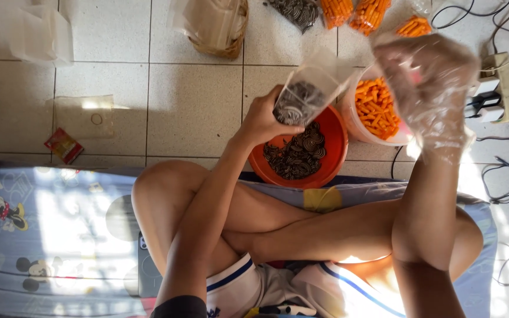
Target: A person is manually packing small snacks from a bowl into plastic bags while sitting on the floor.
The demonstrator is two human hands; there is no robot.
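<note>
Filling step in hand, by the look of it. Orange bowl point(332, 154) of dark spiral snacks point(299, 154) sits on tiled floor. Left hand point(261, 121) grips clear bag point(306, 94) above bowl, part-filled. Right hand point(430, 82), plastic-gloved, raised, fingers loosely curled, empty. Next likely needs another scoop.

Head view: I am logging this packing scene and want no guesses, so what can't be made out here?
- Right hand: blurred, covered by a clear plastic glove; whether it holds anything is unclear.
- White bowl of orange sticks: right part hidden behind that hand.
- Left hand: its grip hides the clear bag's lower part.
- Orange snack packets: cut off by the top edge.
</note>
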